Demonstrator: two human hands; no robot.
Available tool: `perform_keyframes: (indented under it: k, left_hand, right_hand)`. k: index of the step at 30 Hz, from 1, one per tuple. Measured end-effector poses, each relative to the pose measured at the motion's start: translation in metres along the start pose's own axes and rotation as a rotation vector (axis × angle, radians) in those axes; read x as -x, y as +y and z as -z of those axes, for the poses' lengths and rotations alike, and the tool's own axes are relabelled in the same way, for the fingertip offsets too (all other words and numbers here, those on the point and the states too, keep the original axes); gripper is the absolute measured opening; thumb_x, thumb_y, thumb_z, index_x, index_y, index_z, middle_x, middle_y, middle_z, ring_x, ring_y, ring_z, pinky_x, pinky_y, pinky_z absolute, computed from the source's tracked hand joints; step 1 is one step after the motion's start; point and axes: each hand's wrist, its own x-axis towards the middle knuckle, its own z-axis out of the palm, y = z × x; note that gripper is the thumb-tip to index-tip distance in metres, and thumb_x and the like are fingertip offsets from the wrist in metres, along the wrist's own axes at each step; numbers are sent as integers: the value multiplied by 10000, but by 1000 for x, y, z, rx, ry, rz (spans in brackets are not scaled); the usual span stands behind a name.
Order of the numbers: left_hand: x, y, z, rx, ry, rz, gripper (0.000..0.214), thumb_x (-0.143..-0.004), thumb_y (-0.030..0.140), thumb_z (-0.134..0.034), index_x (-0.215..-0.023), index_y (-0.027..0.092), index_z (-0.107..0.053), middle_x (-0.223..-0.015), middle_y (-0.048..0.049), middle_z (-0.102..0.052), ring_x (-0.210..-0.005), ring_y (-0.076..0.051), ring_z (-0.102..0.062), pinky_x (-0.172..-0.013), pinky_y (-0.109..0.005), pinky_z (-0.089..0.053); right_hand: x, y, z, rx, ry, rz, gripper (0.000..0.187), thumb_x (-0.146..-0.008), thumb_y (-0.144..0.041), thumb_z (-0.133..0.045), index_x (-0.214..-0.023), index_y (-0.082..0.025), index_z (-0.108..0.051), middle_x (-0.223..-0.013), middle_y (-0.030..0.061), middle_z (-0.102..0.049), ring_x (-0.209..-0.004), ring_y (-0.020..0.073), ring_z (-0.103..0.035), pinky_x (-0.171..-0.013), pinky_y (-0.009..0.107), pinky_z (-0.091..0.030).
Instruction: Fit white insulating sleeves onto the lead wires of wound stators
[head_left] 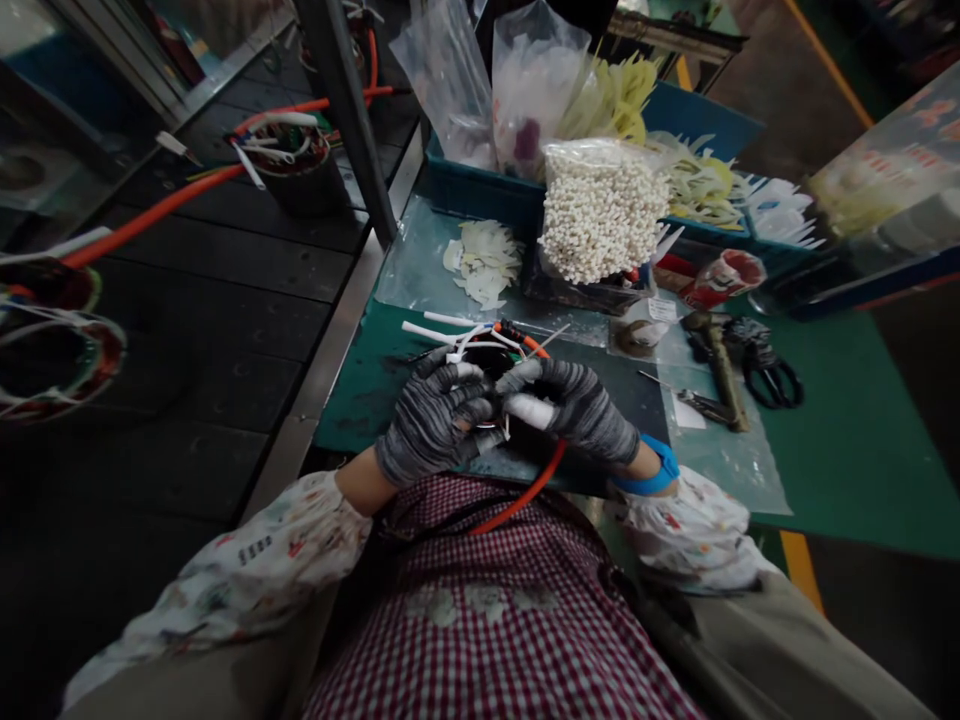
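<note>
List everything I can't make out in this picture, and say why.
Head view: most of the wired stator, hidden by the gloved left hand and right hand.
Head view: exactly which wires the fingers touch; too small and dim.
Head view: print on the small white label; too small.
Head view: outer side of the wound ring; cut off by the left edge.

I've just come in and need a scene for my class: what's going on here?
A person's gloved left hand and right hand are on a wired part at a green bench. White wires stick out of the part, and an orange cable trails over the apron. Scissors lie to the right, in neither hand.
</note>
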Motion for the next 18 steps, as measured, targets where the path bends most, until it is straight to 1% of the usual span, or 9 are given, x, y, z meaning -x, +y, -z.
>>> perform_keyframes:
  k: [2,7,11,12,14,16,17,18]
  left_hand:
    - [1,0,-1,-1,19,13,158,-965,441,-804,-1025,297,-787,-1111,7,-834,-1151,-237,-733,-1247,-486,-512]
    - [1,-1,-2,17,46,0,160,-916,383,-851,-1024,289,-778,-1115,-7,-826,-1142,-244,-735,-1237,-484,-527]
    - [1,0,-2,13,67,15,168,-954,415,-817,-1071,302,-776,-1100,3,-836,-1127,-244,-739,-1215,-496,-540]
    - [1,0,-2,15,58,16,158,-959,420,-808,-1058,303,-770,-1086,12,-837,-1120,-240,-741,-1211,-493,-541]
    - [-1,1,-1,28,38,11,127,-957,398,-800,-1018,299,-749,-1040,29,-831,-1109,-231,-741,-1205,-483,-538]
    - [-3,2,0,38,46,7,123,-957,381,-792,-1007,292,-723,-1014,34,-821,-1101,-226,-742,-1191,-476,-539]
    - [-4,2,0,44,55,8,130,-956,375,-789,-1018,290,-712,-1016,33,-819,-1100,-226,-742,-1186,-477,-539]
    - [-4,2,0,54,62,12,138,-956,370,-787,-1028,289,-702,-1025,32,-819,-1101,-227,-742,-1185,-479,-537]
  right_hand:
    - [1,2,2,30,12,27,169,-928,-376,-878,-1018,-234,-861,-996,37,-867,-907,219,-808,-889,388,-683]
    - [4,9,-3,-12,-4,66,96,-960,-311,-842,-1029,-248,-862,-1001,35,-866,-898,206,-806,-879,382,-688]
    - [8,13,-1,-19,-47,134,147,-1014,-380,-813,-1069,-249,-849,-1001,45,-854,-897,206,-803,-871,389,-694]
    - [9,14,1,4,-77,166,159,-1037,-387,-789,-1082,-246,-848,-1009,51,-849,-906,205,-800,-883,388,-691]
    - [10,18,4,87,-173,277,189,-1069,-391,-745,-1105,-242,-855,-1040,69,-837,-939,201,-787,-924,386,-675]
    - [13,25,4,148,-231,351,202,-1060,-408,-749,-1103,-248,-864,-1068,74,-826,-987,205,-773,-978,390,-653]
    - [16,29,2,156,-216,350,211,-1055,-425,-753,-1117,-253,-860,-1072,69,-822,-991,205,-769,-977,387,-650]
    - [19,32,0,148,-173,313,222,-1055,-442,-754,-1143,-261,-847,-1068,58,-820,-975,200,-768,-952,377,-653]
